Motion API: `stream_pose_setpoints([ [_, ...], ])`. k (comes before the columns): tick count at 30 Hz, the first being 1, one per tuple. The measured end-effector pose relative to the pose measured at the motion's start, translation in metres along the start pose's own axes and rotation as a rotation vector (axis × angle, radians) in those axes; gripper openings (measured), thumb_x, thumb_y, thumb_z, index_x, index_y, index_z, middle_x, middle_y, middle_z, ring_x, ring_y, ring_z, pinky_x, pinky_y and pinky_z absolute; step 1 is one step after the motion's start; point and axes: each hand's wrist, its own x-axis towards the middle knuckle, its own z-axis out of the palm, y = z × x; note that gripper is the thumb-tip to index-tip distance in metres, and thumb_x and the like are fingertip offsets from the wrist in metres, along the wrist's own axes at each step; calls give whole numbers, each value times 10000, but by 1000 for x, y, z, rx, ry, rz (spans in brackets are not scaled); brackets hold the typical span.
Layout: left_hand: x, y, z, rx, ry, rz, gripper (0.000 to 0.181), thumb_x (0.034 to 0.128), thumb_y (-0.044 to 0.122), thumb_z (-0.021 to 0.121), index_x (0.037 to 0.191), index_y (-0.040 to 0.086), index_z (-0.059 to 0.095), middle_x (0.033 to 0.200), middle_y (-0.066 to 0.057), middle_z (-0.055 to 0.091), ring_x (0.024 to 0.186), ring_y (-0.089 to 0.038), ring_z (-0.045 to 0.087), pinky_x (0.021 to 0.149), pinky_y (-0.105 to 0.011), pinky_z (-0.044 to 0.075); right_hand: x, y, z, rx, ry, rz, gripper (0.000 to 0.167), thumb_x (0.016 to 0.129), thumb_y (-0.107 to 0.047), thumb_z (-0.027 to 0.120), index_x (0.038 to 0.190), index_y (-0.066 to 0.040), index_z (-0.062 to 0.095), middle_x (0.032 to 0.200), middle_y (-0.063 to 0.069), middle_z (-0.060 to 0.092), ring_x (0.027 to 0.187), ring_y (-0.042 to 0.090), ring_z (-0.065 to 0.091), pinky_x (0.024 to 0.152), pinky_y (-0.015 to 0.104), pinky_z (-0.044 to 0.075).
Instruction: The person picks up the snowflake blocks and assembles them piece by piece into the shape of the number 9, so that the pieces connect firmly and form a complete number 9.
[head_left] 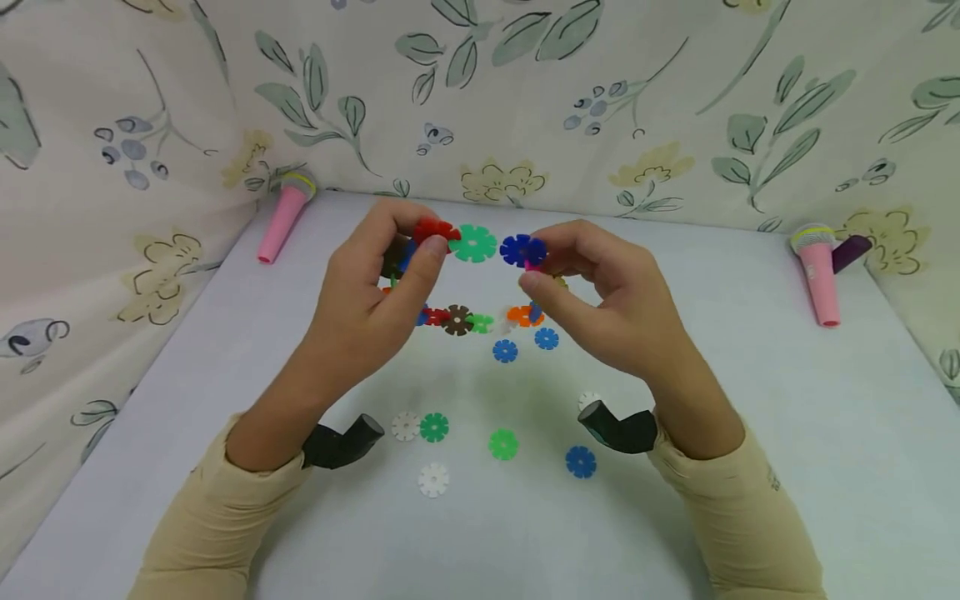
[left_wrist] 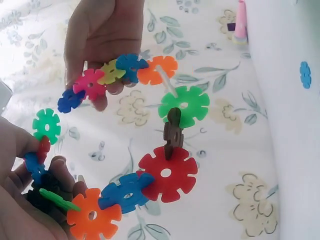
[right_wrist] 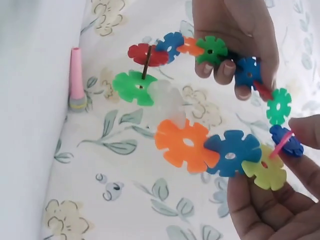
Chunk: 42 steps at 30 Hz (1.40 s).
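Note:
A chain of notched plastic flower discs hangs in a loop between both hands above the table. My left hand (head_left: 367, 292) pinches the red disc (head_left: 435, 232) near one end, thumb in front. Beyond it projects the teal-green end disc (head_left: 474, 243). My right hand (head_left: 618, 300) pinches the other end, at the dark blue disc (head_left: 523, 250) and the pink disc (left_wrist: 90, 85) joined to it. A small gap separates the teal-green and dark blue discs. Between the hands droop an orange disc (right_wrist: 186, 145), a brown disc (head_left: 457, 320) and several others.
Loose discs lie on the white table (head_left: 480, 542), among them a blue disc (head_left: 581, 462), a light green disc (head_left: 503, 444) and a white disc (head_left: 433, 480). Pink toy microphones stand out at the back left (head_left: 285, 218) and right (head_left: 819, 279). Floral cloth (head_left: 480, 108) hangs behind.

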Motion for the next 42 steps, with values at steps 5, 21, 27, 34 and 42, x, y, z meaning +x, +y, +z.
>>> stream_pose_setpoints([
  [5, 0, 0, 2, -10, -11, 2, 144, 1019, 115, 541, 1090, -5, 578, 919, -24, 554, 744, -161, 533, 655, -291, 462, 0, -3, 5, 9, 37, -77, 134, 918, 40, 635, 1043, 79, 662, 921, 92, 677, 786, 214, 642, 762, 320, 546],
  [21, -4, -2, 12, -60, -60, -104, 121, 1037, 169, 535, 1009, 66, 592, 750, 19, 479, 659, -155, 474, 573, -333, 381, -3, 2, 13, 87, 167, 63, 75, 908, 110, 639, 950, 100, 700, 823, 149, 677, 716, 235, 626, 716, 301, 552],
  [27, -7, -3, 15, 58, -39, -10, 138, 1047, 155, 507, 1021, 38, 576, 776, 11, 462, 695, -114, 469, 596, -321, 392, -3, 2, 22, 104, 232, 115, 89, 893, 112, 672, 968, 105, 720, 852, 125, 698, 715, 226, 626, 710, 297, 559],
  [34, -5, -2, 7, 119, -66, -4, 141, 1033, 166, 519, 997, 47, 587, 801, 18, 502, 725, -104, 498, 623, -305, 425, -1, 2, 22, 95, 173, 142, 82, 911, 78, 668, 972, 84, 723, 838, 88, 691, 717, 235, 645, 693, 298, 567],
  [42, 0, -3, -10, 84, -178, -28, 355, 895, 49, 722, 1202, 1, 552, 1099, -37, 575, 794, -94, 579, 702, -274, 510, 0, 6, 9, -23, -22, 206, 94, 960, -29, 644, 1018, 9, 708, 864, 61, 691, 797, 164, 656, 753, 302, 552],
])
